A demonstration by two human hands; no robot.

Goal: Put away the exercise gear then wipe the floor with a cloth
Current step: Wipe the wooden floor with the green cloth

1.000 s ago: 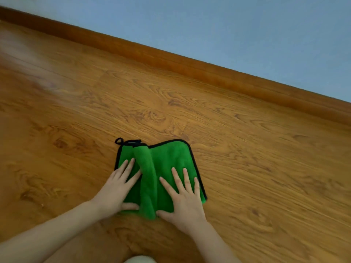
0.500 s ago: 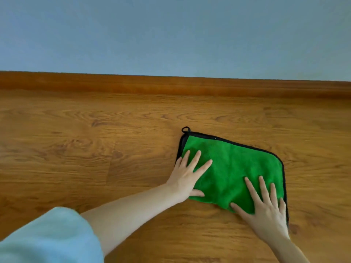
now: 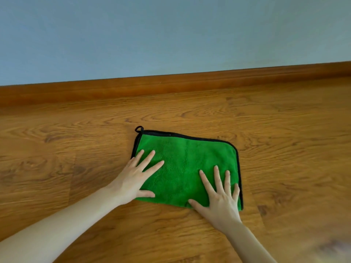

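A wooden floor (image 3: pixel 266 130) with a strong grain pattern meets a wooden skirting board (image 3: pixel 171 84), above which rises a plain blue-grey wall (image 3: pixel 171 35). A green cloth (image 3: pixel 182 162) with a black edge lies spread flat on the floor, a little way out from the skirting board and not touching it. A small black hanging loop (image 3: pixel 139 128) sits at the cloth's far left corner, the corner nearest the skirting board.

Left hand (image 3: pixel 135 179): laid flat on the cloth's left side, fingers straight and spread, thumb along the cloth's near edge; the outermost finger reaches over the cloth's left edge. It presses on the cloth and grips nothing.

Right hand (image 3: pixel 220 194): laid flat on the cloth's near right corner, fingers straight and fanned toward the skirting board, the little finger just inside the black edge, the thumb at the cloth's near edge. It too presses on the cloth without gripping it.

Both bare forearms reach in from the side of the cloth away from the skirting board.
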